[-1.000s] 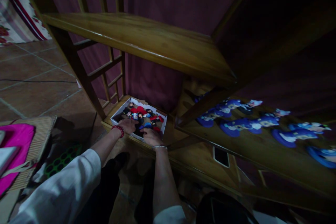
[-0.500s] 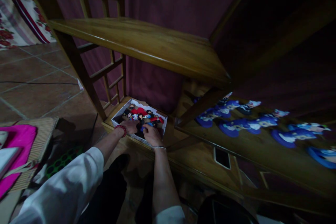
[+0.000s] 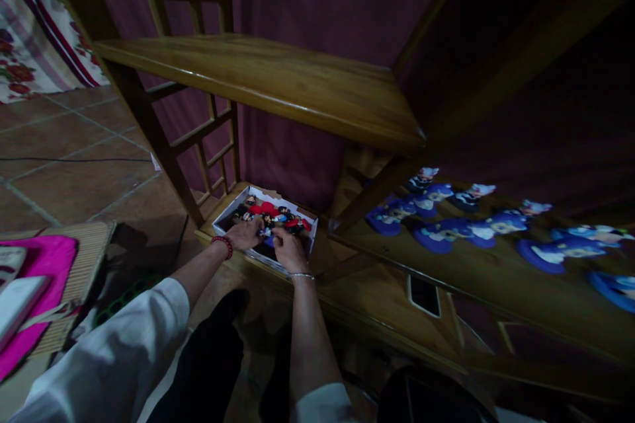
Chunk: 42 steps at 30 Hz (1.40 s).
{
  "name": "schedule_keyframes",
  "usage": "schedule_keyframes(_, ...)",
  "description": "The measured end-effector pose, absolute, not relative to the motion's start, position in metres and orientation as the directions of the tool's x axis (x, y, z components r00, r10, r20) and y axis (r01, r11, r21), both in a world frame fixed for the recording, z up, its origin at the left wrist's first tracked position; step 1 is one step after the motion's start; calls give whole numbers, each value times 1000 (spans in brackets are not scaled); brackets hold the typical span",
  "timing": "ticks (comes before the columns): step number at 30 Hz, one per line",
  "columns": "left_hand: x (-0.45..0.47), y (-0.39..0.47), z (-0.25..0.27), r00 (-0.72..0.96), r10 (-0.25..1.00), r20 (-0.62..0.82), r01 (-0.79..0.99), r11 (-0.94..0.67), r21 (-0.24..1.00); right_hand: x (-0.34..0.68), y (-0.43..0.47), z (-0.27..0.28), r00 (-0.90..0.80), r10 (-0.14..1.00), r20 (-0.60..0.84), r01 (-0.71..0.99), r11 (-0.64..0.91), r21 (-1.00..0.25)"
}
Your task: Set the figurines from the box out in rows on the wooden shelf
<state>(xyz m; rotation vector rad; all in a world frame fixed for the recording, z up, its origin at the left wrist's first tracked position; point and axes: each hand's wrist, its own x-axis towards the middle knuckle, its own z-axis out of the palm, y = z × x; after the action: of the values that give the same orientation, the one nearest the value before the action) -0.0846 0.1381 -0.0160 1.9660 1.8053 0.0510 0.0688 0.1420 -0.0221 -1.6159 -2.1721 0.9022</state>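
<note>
Wooden shelf: Its upper board stands above and beyond the left hand and the right hand of a person in white sleeves.
Pink cloth: It lies well to the left of the left hand.
Box: White-walled and shallow, it sits under both hands on the lower board.
Left hand: Fingers bend down narrowly over the box; whether they grip anything cannot be told.
Right hand: Fingers curl close together just beside the left; their hold, too, cannot be told.
Blue figurines: They line a board to the right of the right hand.
Phone: A dark-screened phone rests right of the right hand, nearer the wearer.
Toy figures: Red, black and blue, they crowd the box around and beyond both hands' fingertips.
Red bracelet: It circles the wrist behind the left hand.
</note>
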Motion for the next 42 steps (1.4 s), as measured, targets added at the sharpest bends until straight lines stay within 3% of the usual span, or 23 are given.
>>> schedule_keyframes(10,-86,140,-12,205,937,-282,900,-66,432,67,143,-23,-341,938,-59,690,207,-694)
schedule_keyframes(19,-88,136,-12,212,915,-343,651,129,748,64,140,-22,-382,921,-73,710,242,-661)
schedule_keyframes(25,-86,134,-11,234,916,-326,527,162,834,64,137,-19,-391,914,-105,733,241,-636)
schedule_keyframes(30,-88,137,-15,244,917,-315,642,91,761,64,138,-20,-355,926,-127,752,202,-627)
schedule_keyframes(35,-87,140,-19,173,922,-347,670,148,727,65,139,-25,-310,946,-89,720,173,-672)
schedule_keyframes(40,-80,141,-22,-10,947,-321,920,134,368,70,138,-23,-300,952,-59,701,178,-691)
schedule_keyframes(42,-78,142,-24,-56,947,-317,939,158,307,73,137,-19,-269,961,-63,710,153,-687)
